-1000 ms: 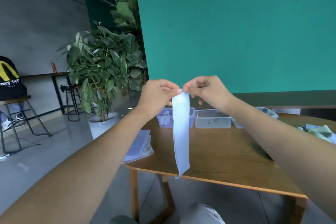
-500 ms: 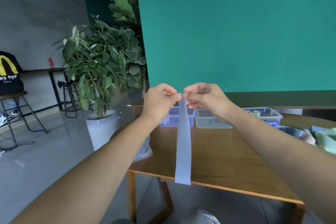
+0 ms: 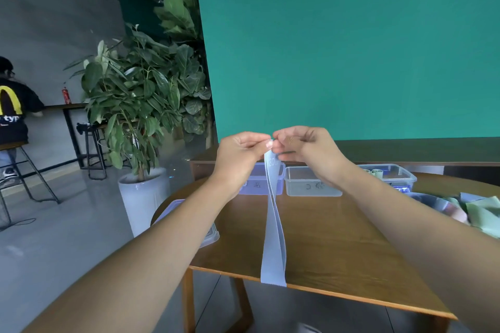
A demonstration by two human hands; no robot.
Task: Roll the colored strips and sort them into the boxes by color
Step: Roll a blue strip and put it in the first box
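Both hands raised above the wooden table (image 3: 324, 238), meeting at one point. Left hand (image 3: 240, 154) and right hand (image 3: 305, 149) each pinch the top end of a pale blue strip (image 3: 273, 246) with curled fingers; fingertips nearly touching at the grip. The very top of the strip is buried between the fingertips, so whether a roll has begun there cannot be told.

Below the grip the strip hangs free, twisting once partway down, its lower end reaching past the table's near edge. Faint print just under the grip, reads something like "20", rest hidden by the twist.

Behind and below the grip, a row of clear boxes on the far side of the table. The blue-tinted box (image 3: 259, 184) sits directly behind the strip, mostly covered by the left wrist and the strip; contents not visible. Just right of it, a clear box (image 3: 311, 184), half hidden by the right wrist; marks on its front wall illegible. Further right, a third box (image 3: 392, 174) holds small greenish rolls, partly blocked by the forearm.

Far right of the grip, a heap of green strips (image 3: 481, 213), blurred, cut off by the frame edge. Low left of the grip, a clear lid (image 3: 208, 235) at the table edge, largely under the left forearm.
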